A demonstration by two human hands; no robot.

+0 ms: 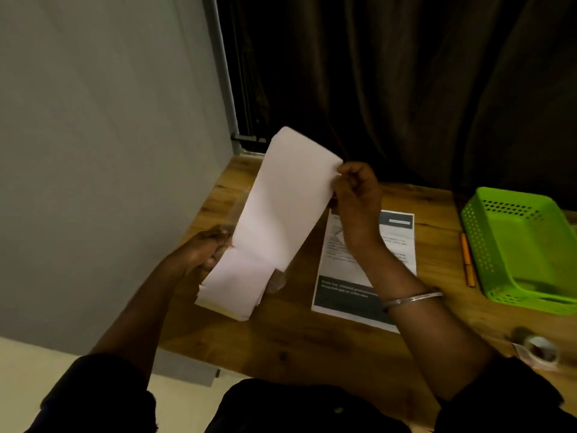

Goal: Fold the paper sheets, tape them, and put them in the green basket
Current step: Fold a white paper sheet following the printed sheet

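A white sheet (287,198) is held raised and tilted over the bench (312,339), with its lower end lying on the paper stack (231,292). Its upper right corner is pinched between the thumb and fingers of the right hand (356,195), on whose wrist a metal bangle (412,297) is worn. The left hand (206,250) is laid against the left side of the sheet where it meets the stack. It is blurred, so it cannot be told whether the paper is gripped or only touched. The stack is placed near the bench's left edge. A printed page (396,239) is spread flat at the middle of the bench, partly covered by the right forearm. The green basket (524,245) is set at the right edge, well apart from the sheet. An orange pencil (467,260) is laid just beside the basket's left wall. A blurred tape roll (540,351) is seen near the right front corner. A dark curtain (406,89) is hung behind the bench.
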